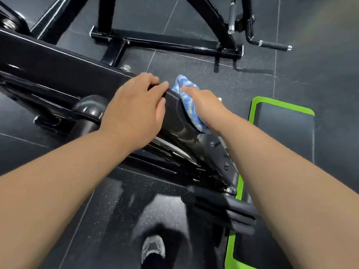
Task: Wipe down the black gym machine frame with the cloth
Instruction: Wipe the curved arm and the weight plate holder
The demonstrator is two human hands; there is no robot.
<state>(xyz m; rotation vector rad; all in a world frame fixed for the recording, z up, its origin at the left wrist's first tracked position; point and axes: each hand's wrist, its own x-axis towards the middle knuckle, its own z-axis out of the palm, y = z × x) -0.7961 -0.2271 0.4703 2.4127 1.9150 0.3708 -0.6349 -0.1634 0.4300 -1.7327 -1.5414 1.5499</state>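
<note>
My left hand [136, 105] lies on top of the frame [58, 74], which runs across me from far left to near right. Just right of it, my right hand [206, 107] presses the cloth [187, 102] against the frame's side. A pad [283, 131] lies further right, my shoe [153, 247] below.

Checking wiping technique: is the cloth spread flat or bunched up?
Bunched: the blue-and-white cloth sits crumpled under the right hand, pressed against the black frame.

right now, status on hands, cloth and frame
Left hand flat on frame, bracing. Right hand pressing cloth on frame's end. Nothing in the way.
</note>
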